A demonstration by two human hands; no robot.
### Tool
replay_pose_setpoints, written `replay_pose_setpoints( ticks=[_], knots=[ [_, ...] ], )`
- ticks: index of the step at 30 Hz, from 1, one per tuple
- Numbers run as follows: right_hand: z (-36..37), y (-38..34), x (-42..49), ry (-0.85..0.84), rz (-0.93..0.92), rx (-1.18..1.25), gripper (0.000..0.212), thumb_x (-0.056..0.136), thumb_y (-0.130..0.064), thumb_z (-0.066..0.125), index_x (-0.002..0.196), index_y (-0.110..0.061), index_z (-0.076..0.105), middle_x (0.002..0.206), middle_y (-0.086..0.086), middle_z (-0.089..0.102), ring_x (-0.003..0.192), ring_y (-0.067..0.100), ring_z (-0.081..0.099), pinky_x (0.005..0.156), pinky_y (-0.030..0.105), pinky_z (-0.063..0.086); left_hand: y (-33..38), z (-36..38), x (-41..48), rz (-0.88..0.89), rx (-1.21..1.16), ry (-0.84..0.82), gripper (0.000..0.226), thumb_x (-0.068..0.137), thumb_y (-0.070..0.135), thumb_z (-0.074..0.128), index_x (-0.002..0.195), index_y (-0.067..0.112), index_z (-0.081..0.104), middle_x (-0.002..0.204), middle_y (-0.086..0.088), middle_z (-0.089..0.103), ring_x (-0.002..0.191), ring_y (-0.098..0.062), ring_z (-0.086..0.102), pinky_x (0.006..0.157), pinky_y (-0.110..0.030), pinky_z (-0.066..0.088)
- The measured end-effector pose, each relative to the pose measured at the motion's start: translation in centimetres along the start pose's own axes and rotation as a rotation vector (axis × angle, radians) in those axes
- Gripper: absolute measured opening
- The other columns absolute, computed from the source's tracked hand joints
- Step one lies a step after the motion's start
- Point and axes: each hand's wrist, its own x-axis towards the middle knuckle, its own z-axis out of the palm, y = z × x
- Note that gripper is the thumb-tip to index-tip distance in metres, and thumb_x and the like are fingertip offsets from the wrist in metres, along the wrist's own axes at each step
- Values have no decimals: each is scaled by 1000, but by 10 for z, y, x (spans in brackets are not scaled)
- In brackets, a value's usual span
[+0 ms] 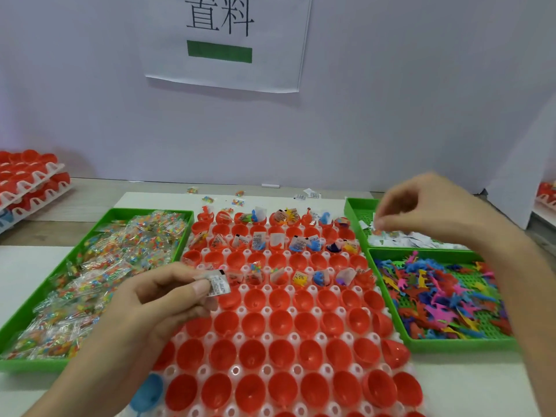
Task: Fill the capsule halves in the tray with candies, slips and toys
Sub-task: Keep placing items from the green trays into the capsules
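Note:
A white tray (266,311) holds rows of red capsule halves (282,353); the far rows carry slips, candies and toys, the near rows show nothing inside. My left hand (162,296) pinches a white printed slip (219,285) over the tray's left side. Over the green bin of slips (421,239) at the right back, my right hand (427,209) hovers with its fingertips pinched down into the pile. Candy packets fill the green bin (99,266) on the left. Coloured plastic toys fill the green bin (445,293) on the right.
Stacked trays of red capsules (27,182) stand at the far left. Loose candy packets (222,200) and slips lie on the table behind the tray. A white wall with a paper sign (225,43) closes off the back. A blue capsule half (147,392) lies at the tray's near left.

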Motion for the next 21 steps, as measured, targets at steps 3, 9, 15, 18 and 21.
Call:
replay_pose_setpoints(
  ticks=[3,9,15,18,21],
  knots=[
    [4,36,4,-330,245,-203,9,76,-25,86,77,-28,77,70,-9,75,69,7,69,72,29,54,0,-2,2,-17,-29,18,19,51,12,79,68,5,76,70,-14,69,58,-20,70,58,-21,59],
    [29,40,17,-364,270,-180,12,76,-27,86,76,-21,76,70,-6,75,61,9,70,66,29,52,0,1,3,-18,-41,45,10,59,6,68,64,6,76,62,-9,67,54,-18,69,55,-21,59],
    [31,41,20,-344,244,-231,13,87,-22,76,74,-22,77,69,-7,75,56,2,66,61,25,54,-3,1,4,-34,-21,46,14,64,2,63,65,5,77,61,-10,66,53,-19,68,53,-21,59],
    [25,42,20,-344,255,-207,18,89,-16,70,72,-20,76,70,-4,74,56,3,64,57,19,51,-2,0,4,-34,-19,46,14,63,1,63,65,4,77,60,-10,65,52,-19,68,52,-21,59],
    [18,42,18,-367,245,-181,20,89,-14,69,70,-21,73,69,-3,74,57,2,63,58,19,50,-2,0,5,-32,-23,53,12,63,2,64,63,5,76,59,-10,64,52,-18,68,53,-22,59]
  ],
)
